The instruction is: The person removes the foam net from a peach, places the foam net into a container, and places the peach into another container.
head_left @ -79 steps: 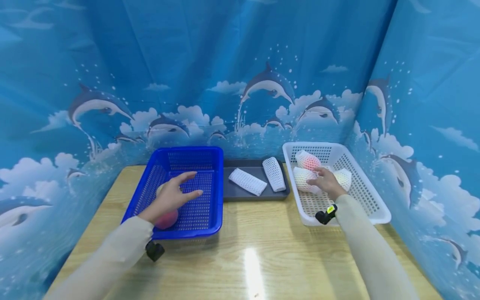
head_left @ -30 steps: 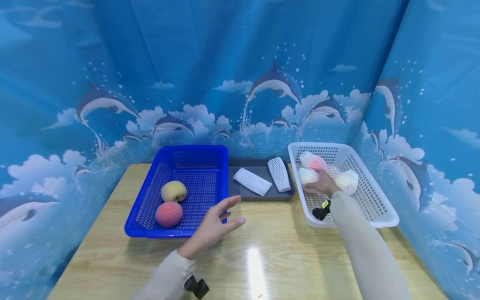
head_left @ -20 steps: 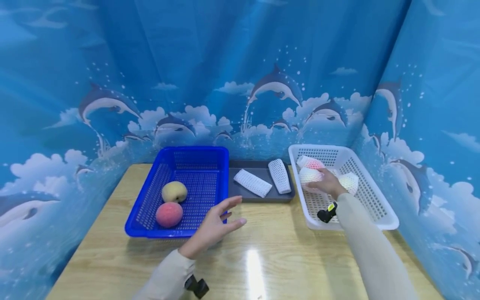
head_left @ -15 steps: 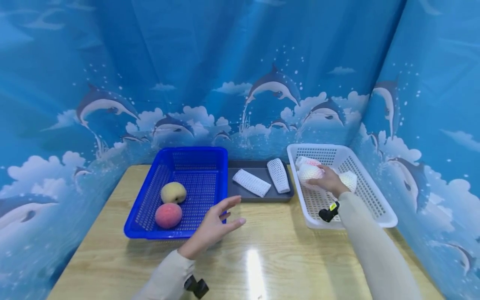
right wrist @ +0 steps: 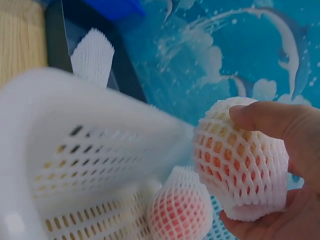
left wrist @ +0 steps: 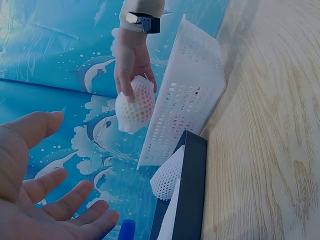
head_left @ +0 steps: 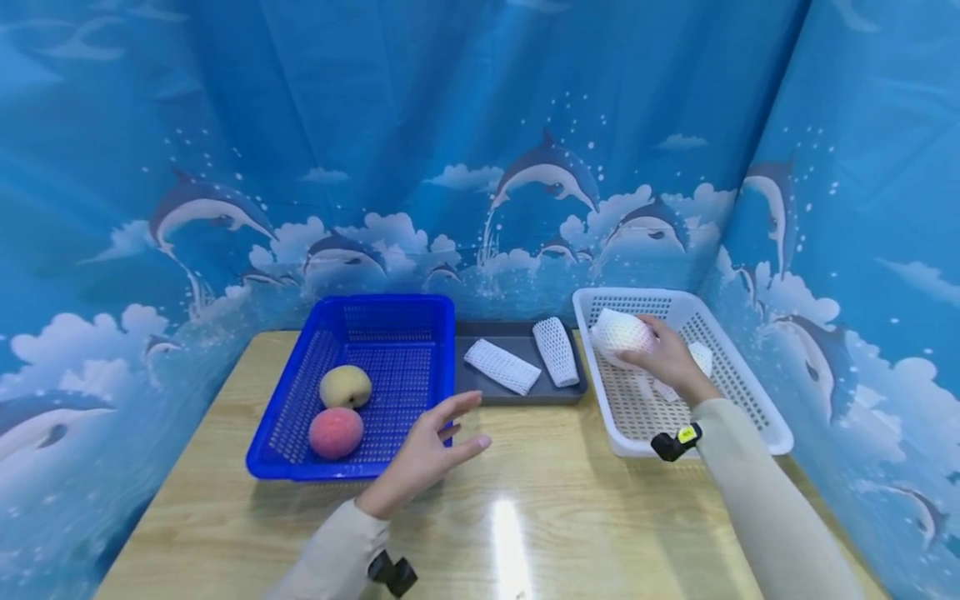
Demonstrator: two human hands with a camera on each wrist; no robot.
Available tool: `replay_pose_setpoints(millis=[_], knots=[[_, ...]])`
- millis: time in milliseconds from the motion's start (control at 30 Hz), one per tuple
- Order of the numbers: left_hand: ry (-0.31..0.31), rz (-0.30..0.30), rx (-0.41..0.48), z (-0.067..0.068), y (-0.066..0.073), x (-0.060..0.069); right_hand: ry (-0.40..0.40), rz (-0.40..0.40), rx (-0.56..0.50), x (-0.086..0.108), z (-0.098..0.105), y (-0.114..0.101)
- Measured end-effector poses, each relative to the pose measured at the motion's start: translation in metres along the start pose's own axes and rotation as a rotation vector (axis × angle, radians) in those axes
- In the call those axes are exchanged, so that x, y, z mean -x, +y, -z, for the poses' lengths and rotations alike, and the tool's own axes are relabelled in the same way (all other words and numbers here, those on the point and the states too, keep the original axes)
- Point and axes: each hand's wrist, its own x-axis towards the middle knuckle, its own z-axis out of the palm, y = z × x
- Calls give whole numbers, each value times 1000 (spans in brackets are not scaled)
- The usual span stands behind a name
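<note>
My right hand (head_left: 670,360) grips a peach-like fruit (right wrist: 240,155) in a white foam net, yellowish above and pink below. It is held up over the left side of the white basket (head_left: 780,433). Below it, a red fruit (right wrist: 180,212) in its own net shows in the right wrist view. Another netted fruit (head_left: 702,357) is partly hidden behind my right hand. My left hand (head_left: 423,454) hovers with fingers spread and nothing in them, by the front right corner of the blue basket (head_left: 345,472). A pale yellow fruit (head_left: 345,387) and a pink peach (head_left: 336,432) lie bare inside that basket.
Between the baskets stands a dark grey tray (head_left: 517,331) bearing two white foam net sleeves (head_left: 502,367), one slanted and one nearly upright in view. A dolphin-print curtain (head_left: 480,125) closes off the back and sides of the wooden table (head_left: 555,500).
My left hand has moved right, away from above the fruits in the blue basket. My right hand has taken hold of the netted fruit and raised it.
</note>
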Motion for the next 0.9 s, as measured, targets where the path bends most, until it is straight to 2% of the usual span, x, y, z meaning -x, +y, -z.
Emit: replay_pose_setpoints(millis=[233,467,700,900], knots=[[6,-1,19,0,1,1,55,36,-43,27,-3,-18],[-7,-13,16,0,1,1,75,150,-142,53,-13,-26],[-18,8,26,-3,-1,2,85,215,-169,73,-35,-28],[-21,-19,52,-11,-1,2,70,234,-168,85,-62,-26]])
